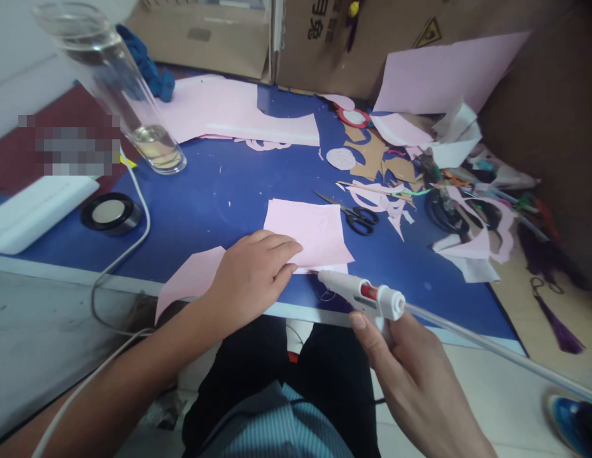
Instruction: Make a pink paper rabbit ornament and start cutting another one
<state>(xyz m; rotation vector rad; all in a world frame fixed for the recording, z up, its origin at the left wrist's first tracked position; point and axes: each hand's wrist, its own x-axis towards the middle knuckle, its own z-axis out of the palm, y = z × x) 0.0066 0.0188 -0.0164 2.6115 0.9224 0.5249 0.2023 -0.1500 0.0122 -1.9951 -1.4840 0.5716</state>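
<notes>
A folded or layered pink paper lies near the front edge of the blue table. My left hand presses on its lower left part, thumb and fingers close together at the paper's edge. My right hand is wrapped round the handle of a white glue gun with a long clear glue stick in its back. The gun's nozzle points left at the lower edge of the paper, close to my left thumb. Black-handled scissors lie right of the paper, blades partly apart.
A tall glass, black tape roll and white cable are at the left. Pink sheets lie behind. Paper scraps cover the right side, below a cardboard wall. Another pink piece overhangs the front edge.
</notes>
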